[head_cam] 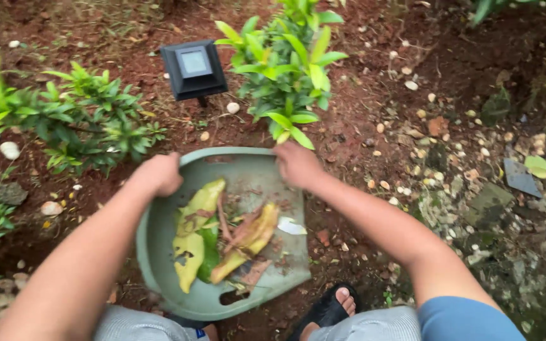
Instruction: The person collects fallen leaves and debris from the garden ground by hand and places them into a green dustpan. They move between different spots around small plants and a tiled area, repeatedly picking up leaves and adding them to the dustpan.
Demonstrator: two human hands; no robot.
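A grey-green plastic dustpan lies on the red soil between my knees, its far rim toward the plants. My left hand is closed on the far left rim, and my right hand grips the far right corner of the rim. Inside the dustpan lie several yellow and green fallen leaves, brown twigs and a small white scrap. A handle slot shows at the near edge.
A black square solar garden lamp stands in the soil beyond the dustpan. A leafy green shrub grows right behind my right hand, another shrub at left. Pebbles and flat stones cover the right. My sandalled foot is below.
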